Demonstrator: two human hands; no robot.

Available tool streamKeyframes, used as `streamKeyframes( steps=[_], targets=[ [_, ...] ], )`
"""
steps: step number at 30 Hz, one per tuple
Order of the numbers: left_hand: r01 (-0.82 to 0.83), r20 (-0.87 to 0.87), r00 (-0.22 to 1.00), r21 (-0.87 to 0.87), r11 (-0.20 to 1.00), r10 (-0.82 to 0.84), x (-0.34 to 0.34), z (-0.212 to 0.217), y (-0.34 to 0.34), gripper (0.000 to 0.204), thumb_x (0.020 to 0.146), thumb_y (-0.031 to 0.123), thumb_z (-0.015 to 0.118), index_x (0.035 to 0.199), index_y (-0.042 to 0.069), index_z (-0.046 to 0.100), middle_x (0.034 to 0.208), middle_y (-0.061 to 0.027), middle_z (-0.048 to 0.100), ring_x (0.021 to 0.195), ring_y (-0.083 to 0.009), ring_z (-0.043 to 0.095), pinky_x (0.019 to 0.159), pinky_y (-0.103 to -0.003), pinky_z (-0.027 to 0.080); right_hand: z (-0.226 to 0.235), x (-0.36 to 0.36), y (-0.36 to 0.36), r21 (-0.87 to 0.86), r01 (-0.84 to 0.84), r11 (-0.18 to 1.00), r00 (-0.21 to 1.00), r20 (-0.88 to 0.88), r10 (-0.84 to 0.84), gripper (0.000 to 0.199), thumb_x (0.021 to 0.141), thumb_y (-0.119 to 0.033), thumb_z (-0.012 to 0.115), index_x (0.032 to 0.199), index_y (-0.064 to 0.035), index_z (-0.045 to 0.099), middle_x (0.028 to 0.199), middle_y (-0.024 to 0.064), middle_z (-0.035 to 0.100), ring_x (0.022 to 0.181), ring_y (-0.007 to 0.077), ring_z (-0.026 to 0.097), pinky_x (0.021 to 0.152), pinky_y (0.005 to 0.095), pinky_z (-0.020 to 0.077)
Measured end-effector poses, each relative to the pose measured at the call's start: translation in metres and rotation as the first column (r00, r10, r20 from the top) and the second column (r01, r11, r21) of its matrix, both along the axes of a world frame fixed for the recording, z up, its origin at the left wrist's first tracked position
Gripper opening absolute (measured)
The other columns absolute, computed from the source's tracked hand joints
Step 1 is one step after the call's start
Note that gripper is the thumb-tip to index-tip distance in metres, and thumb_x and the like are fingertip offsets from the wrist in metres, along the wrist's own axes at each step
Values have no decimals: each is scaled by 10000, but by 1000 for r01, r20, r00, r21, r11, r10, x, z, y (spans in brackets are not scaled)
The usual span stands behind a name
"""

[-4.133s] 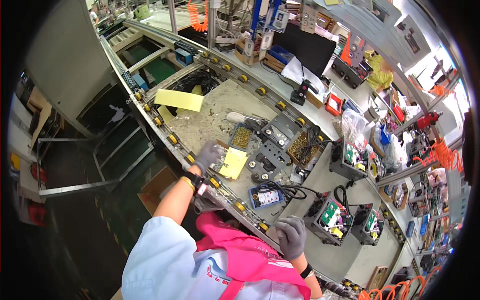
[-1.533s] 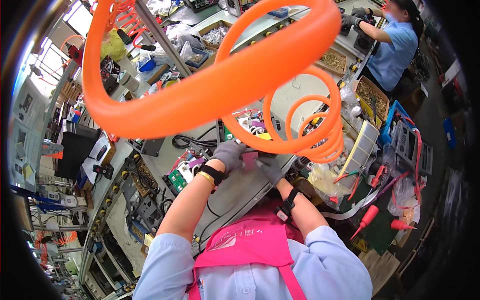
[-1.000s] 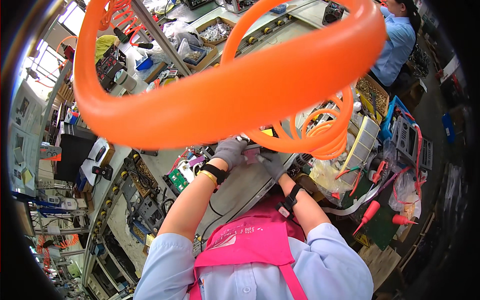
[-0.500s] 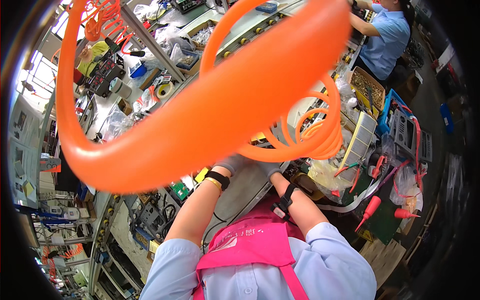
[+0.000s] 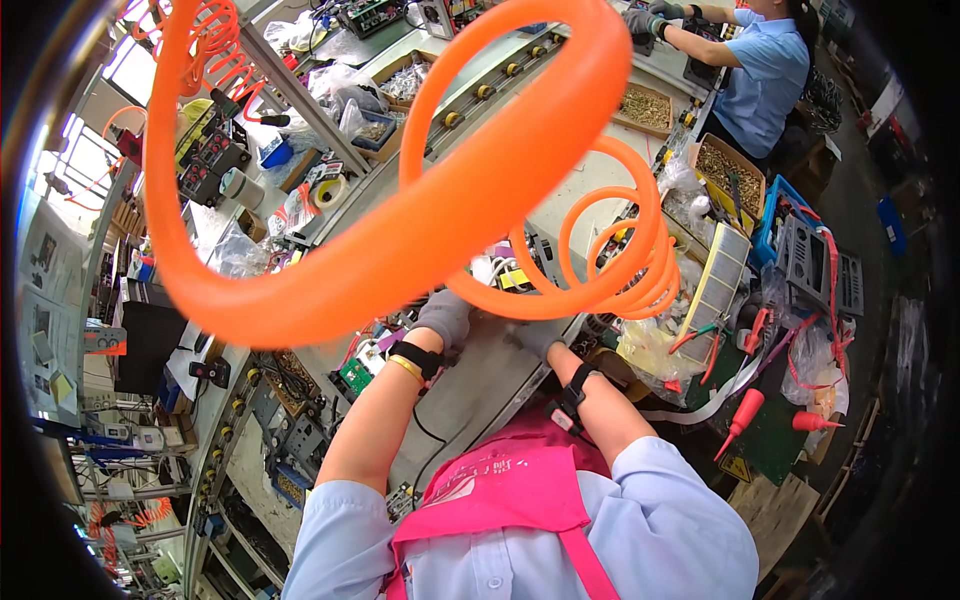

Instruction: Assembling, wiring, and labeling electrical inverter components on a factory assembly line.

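One head-worn fisheye view looks down at the bench from close above

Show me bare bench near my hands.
A bare patch of bench lies just nearer you than your left hand and right hand, between the left wristband and apron. Crowded: a green board left of that wristband, a yellow bag right. The hose hides much beyond.
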State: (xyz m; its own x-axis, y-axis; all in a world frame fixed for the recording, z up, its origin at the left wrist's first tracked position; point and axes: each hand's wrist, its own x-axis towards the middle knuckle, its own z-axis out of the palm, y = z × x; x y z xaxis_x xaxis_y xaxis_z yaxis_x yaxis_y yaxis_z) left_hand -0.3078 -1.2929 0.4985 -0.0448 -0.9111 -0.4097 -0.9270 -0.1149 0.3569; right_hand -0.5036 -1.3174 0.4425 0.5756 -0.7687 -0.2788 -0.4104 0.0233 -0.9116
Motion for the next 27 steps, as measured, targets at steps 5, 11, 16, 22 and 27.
streamKeyframes(
  steps=[5,11,16,22,27],
  targets=[
    [58,-44,997,-138,989,-64,-26,91,30,403,748,54,551,1149,86,575,1092,-152,585,987,-333,591,850,-406,479,-34,-34,17,282,207,937,970,65,-234,269,863,-157,603,1092,-19,633,788,67,664,624,143,619,577,250,484],
    [-307,-302,940,-534,788,161,20,86,115,314,731,65,653,1041,74,606,831,-110,574,746,-285,590,666,-365,480,40,-125,67,174,331,927,924,140,-356,188,850,-111,589,1000,-38,675,811,51,671,628,112,598,588,242,486],
    [-338,-64,926,-582,739,373,39,63,184,143,774,146,657,878,57,617,797,-124,586,733,-295,585,638,-381,464,34,-211,57,-454,730,510,637,184,-748,178,821,-91,624,988,-50,668,863,106,672,795,213,648,724,316,502],
    [-258,74,932,-554,792,356,35,31,195,222,714,231,720,794,76,583,766,-117,543,755,-327,545,642,-436,434,12,-303,-8,-820,511,259,394,-44,-918,392,731,-161,698,1100,-86,590,1069,137,599,983,332,559,863,404,458],
    [-321,81,905,-516,794,418,30,32,195,228,704,219,728,781,77,567,769,-120,543,716,-330,555,619,-433,447,26,-313,-62,-699,533,477,220,-429,-876,648,716,-313,720,1269,-127,438,1225,149,526,1126,333,502,955,428,400]
  ],
)
